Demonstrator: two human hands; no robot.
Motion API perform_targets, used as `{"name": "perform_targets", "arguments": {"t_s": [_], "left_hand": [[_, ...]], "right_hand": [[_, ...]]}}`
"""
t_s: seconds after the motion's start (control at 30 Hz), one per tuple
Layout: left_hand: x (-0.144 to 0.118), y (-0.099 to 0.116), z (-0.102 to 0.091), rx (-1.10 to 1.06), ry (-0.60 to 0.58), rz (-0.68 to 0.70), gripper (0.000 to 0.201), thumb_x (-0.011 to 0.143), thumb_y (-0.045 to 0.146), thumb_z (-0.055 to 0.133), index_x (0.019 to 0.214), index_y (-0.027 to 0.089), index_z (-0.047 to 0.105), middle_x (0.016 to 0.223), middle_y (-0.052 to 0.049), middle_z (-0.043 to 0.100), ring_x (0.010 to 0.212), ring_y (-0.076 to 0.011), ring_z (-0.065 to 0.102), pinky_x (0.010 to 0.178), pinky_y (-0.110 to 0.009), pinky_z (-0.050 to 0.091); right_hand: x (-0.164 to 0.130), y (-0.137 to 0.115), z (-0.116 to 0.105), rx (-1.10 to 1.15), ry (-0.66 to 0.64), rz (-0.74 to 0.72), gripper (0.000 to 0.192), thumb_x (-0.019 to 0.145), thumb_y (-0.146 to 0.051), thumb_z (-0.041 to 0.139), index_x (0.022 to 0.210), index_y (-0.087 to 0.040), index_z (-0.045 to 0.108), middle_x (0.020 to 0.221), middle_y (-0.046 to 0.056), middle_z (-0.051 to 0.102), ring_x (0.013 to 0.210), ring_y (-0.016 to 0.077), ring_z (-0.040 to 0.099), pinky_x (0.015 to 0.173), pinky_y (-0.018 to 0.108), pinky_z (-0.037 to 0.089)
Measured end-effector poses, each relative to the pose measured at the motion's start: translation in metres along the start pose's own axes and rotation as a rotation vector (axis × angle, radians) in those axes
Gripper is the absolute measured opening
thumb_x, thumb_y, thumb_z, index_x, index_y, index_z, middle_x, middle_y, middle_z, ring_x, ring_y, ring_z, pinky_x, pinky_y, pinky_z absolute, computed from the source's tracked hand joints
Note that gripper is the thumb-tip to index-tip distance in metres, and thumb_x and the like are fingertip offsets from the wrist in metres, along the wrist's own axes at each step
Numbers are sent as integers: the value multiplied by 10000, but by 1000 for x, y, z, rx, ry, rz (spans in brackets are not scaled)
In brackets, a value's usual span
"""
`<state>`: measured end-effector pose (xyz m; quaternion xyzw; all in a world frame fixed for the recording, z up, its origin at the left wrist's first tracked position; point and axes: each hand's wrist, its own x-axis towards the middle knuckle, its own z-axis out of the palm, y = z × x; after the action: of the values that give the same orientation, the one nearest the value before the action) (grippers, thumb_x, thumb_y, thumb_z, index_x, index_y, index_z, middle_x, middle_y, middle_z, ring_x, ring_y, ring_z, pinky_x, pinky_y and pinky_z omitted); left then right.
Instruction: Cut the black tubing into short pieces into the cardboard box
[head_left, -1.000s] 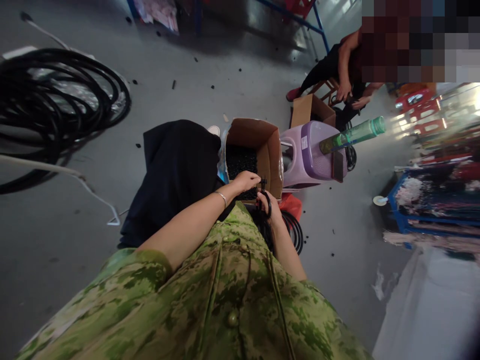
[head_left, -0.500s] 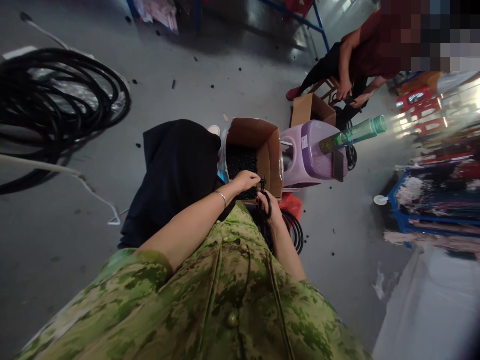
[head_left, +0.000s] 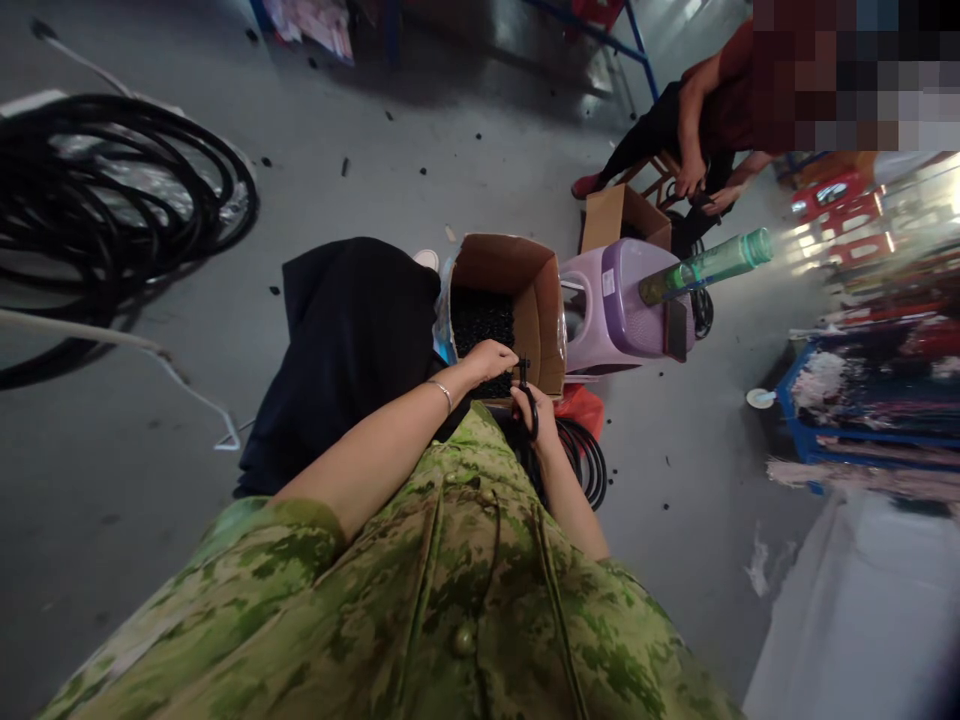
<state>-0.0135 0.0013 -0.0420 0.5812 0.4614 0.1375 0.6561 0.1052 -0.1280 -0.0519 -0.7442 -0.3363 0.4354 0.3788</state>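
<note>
My left hand (head_left: pixel 491 358) is closed with its fingertips meeting a small black piece (head_left: pixel 523 368) at the near edge of an open cardboard box (head_left: pixel 540 300) filled with small black parts (head_left: pixel 484 318). My right hand (head_left: pixel 536 418) grips a black rubber loop (head_left: pixel 531 410), and more black loops (head_left: pixel 585 455) hang below it. Both hands meet just in front of the box. My lap is covered by dark cloth (head_left: pixel 345 350).
A purple plastic stool (head_left: pixel 622 310) with a green bottle (head_left: pixel 705 265) stands right of the box. Another person sits behind it with a second cardboard box (head_left: pixel 622 215). A big coil of black hose (head_left: pixel 112 200) lies at left. Blue crates (head_left: pixel 862 410) stand at right.
Both hands have stayed nearly still by the box; the view has shifted very slightly. The other person has leaned a little.
</note>
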Motion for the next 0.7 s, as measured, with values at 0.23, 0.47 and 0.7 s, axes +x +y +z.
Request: {"name": "perform_targets", "arguments": {"t_s": [0.23, 0.47, 0.7], "left_hand": [[-2, 2, -1, -34, -1, -79, 198, 806, 274, 647, 731, 117, 741, 443, 52, 426, 403, -63, 294, 425, -204, 201], [-2, 3, 0, 37, 23, -167, 238, 860, 267, 608, 885, 103, 780, 488, 34, 487, 400, -70, 324, 435, -217, 245], [-1, 5, 1, 56, 61, -191, 255, 868, 268, 584, 940, 108, 769, 585, -7, 605, 410, -73, 378, 440, -211, 277]], "right_hand": [[-7, 13, 1, -70, -22, -71, 451, 794, -576, 624, 943, -154, 685, 539, -45, 476, 434, 104, 417, 455, 246, 335], [-8, 24, 16, -122, 25, -12, 481, 793, -636, 577, 867, -168, 664, 506, -51, 473, 403, 100, 416, 452, 238, 361], [-2, 22, 15, -177, 52, -53, 477, 795, -615, 582, 904, -161, 680, 503, -48, 487, 396, 114, 450, 456, 242, 386]]}}
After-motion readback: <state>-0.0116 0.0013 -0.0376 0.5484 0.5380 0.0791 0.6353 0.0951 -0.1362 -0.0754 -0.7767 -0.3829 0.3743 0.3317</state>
